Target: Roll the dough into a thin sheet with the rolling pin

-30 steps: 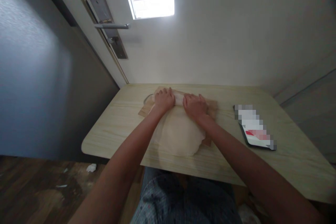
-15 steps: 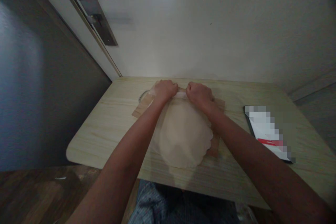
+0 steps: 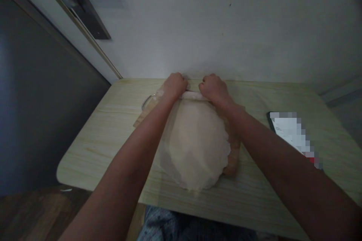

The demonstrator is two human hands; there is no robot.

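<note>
A thin, pale dough sheet (image 3: 198, 143) with a ragged edge lies over a wooden cutting board (image 3: 234, 158) and hangs past its near side. Along the sheet's far end runs a pale roll (image 3: 194, 95); whether a rolling pin is inside cannot be seen. My left hand (image 3: 175, 84), fingers curled closed, is on the left part of this roll. Just to its right, my right hand (image 3: 213, 87) is closed the same way on the roll. A small gap separates the fists. My forearms hide parts of the board and the roll's right end.
The board's metal handle (image 3: 147, 101) sticks out at its left. A phone (image 3: 294, 135), partly blurred out, lies on the pale wooden table (image 3: 93, 147) at right, beside my right forearm. A white door (image 3: 175, 26) with a metal lock plate (image 3: 85, 11) stands behind the table.
My view has tipped down, and the door handle and window have left it. Both fists sit higher above the roll, which now shows more plainly as a pale cylinder between them.
</note>
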